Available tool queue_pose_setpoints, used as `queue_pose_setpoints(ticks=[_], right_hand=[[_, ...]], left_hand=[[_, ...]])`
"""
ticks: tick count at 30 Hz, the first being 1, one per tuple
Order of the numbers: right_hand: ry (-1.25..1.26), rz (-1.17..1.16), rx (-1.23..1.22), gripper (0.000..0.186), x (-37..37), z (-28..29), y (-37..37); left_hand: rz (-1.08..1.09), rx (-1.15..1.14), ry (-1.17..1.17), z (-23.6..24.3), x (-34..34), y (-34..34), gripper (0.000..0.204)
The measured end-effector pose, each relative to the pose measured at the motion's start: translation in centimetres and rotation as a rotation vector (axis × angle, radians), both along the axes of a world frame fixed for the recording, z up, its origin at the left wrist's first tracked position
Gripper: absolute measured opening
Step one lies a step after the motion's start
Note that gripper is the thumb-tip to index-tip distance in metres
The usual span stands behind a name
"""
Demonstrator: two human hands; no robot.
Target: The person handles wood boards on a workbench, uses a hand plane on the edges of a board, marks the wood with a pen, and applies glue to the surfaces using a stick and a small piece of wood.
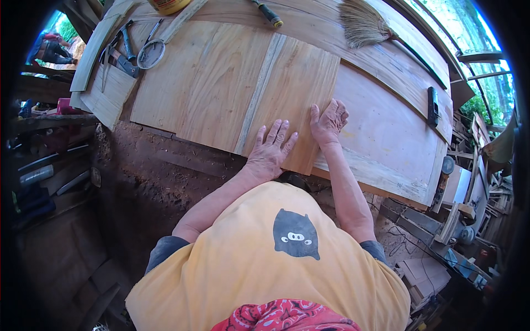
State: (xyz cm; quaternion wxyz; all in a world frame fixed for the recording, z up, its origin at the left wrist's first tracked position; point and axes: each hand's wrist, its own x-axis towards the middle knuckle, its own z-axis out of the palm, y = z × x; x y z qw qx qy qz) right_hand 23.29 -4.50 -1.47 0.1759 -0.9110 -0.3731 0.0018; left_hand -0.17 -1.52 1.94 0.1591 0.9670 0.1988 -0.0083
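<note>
A light wooden board with a straight-grained face lies beside wider joined wooden panels on the workbench. My left hand rests palm down near their front edge, fingers spread over the board and the pale seam at its left. My right hand is at the board's right edge, fingers curled over it and thumb on top. Right of that lies a paler pinkish sheet, partly hidden under the board.
Clamps and hand tools, a tape roll, a yellow tub, a screwdriver, a straw broom and a black hand plane lie on the bench. Scrap wood crowds both sides. Another person is outside, upper left.
</note>
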Motion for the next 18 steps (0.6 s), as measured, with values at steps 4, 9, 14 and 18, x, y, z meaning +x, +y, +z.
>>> queue_pose_setpoints(ticks=[4, 9, 14, 18], right_hand=[[0.054, 0.001, 0.048, 0.075, 2.0, 0.9, 2.2], [0.032, -0.009, 0.026, 0.079, 3.8, 1.0, 4.3], [0.049, 0.023, 0.038, 0.081, 3.8, 0.5, 4.2], [0.052, 0.039, 0.052, 0.082, 4.1, 0.5, 4.0]], left_hand=[[0.005, -0.032, -0.028, -1.0, 0.2, 0.1, 0.087], [0.034, 0.043, 0.027, -1.3, 0.7, -0.3, 0.087], [0.075, -0.072, 0.057, -0.7, 1.1, -0.1, 0.093], [0.080, -0.042, 0.075, -1.3, 1.2, -0.3, 0.096]])
